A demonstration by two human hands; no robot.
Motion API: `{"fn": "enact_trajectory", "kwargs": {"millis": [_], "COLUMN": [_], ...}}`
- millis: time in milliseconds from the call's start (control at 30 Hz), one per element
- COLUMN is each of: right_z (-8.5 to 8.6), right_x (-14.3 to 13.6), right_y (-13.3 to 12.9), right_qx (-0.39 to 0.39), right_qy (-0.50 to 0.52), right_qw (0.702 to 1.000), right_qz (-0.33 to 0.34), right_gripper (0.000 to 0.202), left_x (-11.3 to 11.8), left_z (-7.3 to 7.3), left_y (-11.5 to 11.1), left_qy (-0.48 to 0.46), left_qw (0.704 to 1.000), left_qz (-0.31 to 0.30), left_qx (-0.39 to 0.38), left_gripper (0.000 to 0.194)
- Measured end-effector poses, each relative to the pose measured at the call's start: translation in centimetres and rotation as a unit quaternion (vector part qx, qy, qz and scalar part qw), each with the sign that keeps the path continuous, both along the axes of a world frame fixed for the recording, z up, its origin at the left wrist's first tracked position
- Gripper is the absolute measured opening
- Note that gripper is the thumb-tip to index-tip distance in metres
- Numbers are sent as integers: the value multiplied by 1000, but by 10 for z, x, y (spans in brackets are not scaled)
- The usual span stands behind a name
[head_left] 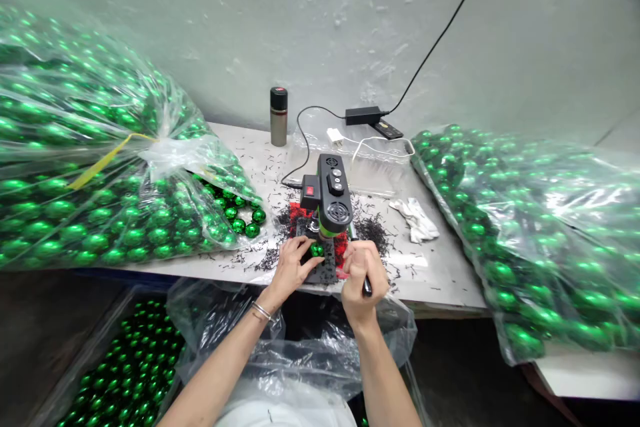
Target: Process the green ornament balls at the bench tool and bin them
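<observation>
Under the head of a small black machine (pixel 334 193) sits a shiny green ball (pixel 317 249), on a dark base plate (pixel 323 272). My left hand (pixel 291 267) pinches the ball from its left and front side. My right hand (pixel 365 273) is wrapped round the machine's black lever handle (pixel 367 287), to the right of the plate. Red material (pixel 341 250) and black scraps (pixel 373 233) lie around the machine.
Large clear bags of green balls lie at left (pixel 100 213) and right (pixel 540 233). Behind the machine are a bottle (pixel 279 121), a power adapter (pixel 363 115) and cables. White gloves (pixel 417 220) lie to the right. Below left is a container of green balls (pixel 130 360).
</observation>
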State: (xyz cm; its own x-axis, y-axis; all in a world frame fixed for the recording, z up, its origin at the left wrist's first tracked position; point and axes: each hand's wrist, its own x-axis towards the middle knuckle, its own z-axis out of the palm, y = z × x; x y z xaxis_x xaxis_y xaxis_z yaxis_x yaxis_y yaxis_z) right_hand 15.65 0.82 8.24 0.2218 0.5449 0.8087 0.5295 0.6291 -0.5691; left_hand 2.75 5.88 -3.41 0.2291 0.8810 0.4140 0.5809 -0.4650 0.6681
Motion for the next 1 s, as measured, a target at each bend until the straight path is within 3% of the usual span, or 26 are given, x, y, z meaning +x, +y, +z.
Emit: {"fn": "enact_trajectory", "kwargs": {"millis": [300,633,1000], "right_z": [-24,-74,-83], "right_x": [0,0,6], "right_y": [-1,8,9], "right_qx": [7,64,49], "right_qy": [11,-4,-21], "right_qw": [1000,998,999], "right_qz": [-7,-15,-3], "right_gripper": [30,33,31], "left_x": [-1,-1,1], "left_z": [-5,-4,-6], "left_y": [0,0,0], "left_qy": [7,10,-3], "left_qw": [1000,1000,1000], "left_qz": [4,1,3], "left_qx": [14,13,22], "left_gripper": [31,32,31]}}
